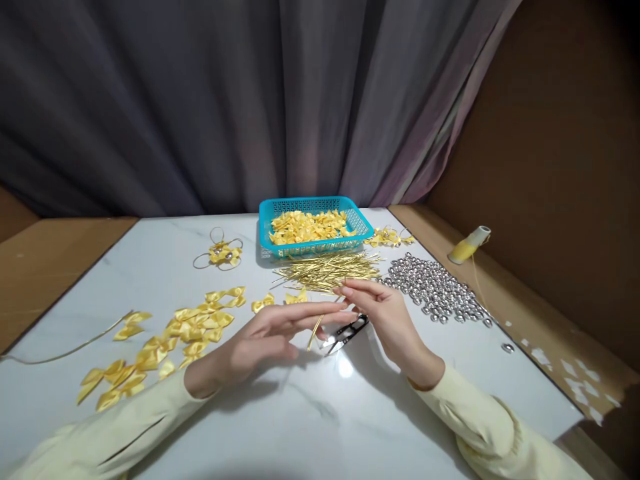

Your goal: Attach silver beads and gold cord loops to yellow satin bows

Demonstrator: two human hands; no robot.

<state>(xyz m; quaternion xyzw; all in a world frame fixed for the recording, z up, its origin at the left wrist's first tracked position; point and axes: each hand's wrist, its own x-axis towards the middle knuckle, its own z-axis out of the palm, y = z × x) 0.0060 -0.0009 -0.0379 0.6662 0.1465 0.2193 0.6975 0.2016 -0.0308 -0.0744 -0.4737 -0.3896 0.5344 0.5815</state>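
My right hand (383, 310) has its fingertips together around a short gold cord (315, 331), whose free end slants down toward the tabletop. My left hand (273, 337) reaches in from the left with its fingers stretched out and the thumb apart. Its fingertips meet those of the right hand, beside the cord; part of the cord is hidden there. Below the fingers lies a small pair of black-handled thread snips (353, 328). Just behind the hands is a heap of gold cords (327, 270).
A blue basket (265, 230) holds yellow satin bows. Loose bows (195, 325) spread over the left, near a long gold cord (75, 360). Silver beads (435, 287) pile up at right, before a yellow thread spool (467, 245). Bow-and-loop pieces (225, 253) lie farther back.
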